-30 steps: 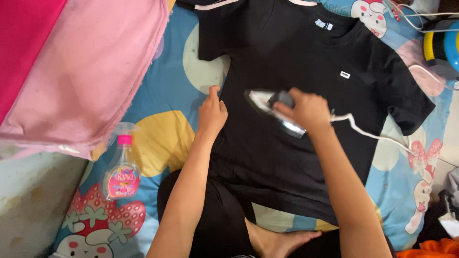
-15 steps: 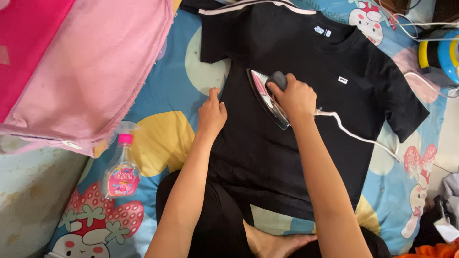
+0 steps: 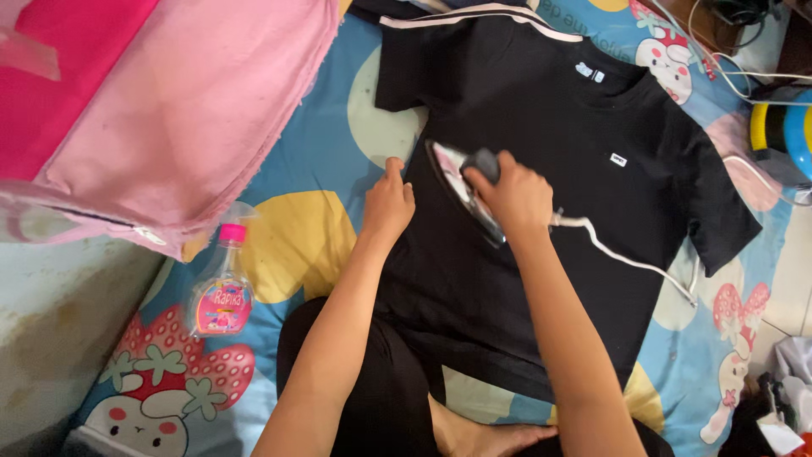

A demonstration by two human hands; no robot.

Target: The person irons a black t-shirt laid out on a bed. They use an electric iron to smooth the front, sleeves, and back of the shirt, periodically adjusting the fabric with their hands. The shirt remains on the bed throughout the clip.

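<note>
A: Right hand (image 3: 516, 196): wrapped tight round the dark handle of the iron (image 3: 463, 193), centre of frame. Left hand (image 3: 387, 206): fingers together, palm down, pressing the left edge of the shirt (image 3: 541, 127), not gripping anything.

B: Take the rest largest first.

A: Cartoon-print sheet (image 3: 304, 169), blue with yellow and pale rounds, covers the floor area. Pink cloth (image 3: 169, 110) is heaped at upper left. The black shirt lies flat, front up, collar toward upper right, hem toward bottom centre over the person's lap. A spray bottle (image 3: 222, 292) with a pink cap lies at lower left, well apart from both hands. The iron's white cord (image 3: 634, 262) trails to the lower right.

B: The iron's lie?

A: On the shirt's chest, tilted so the soleplate shows. Long axis runs upper left to lower right, tip toward upper left. The right hand is on it; the left rests just beside its tip, to the left. The unpressed cloth lies up and right of the iron.
</note>
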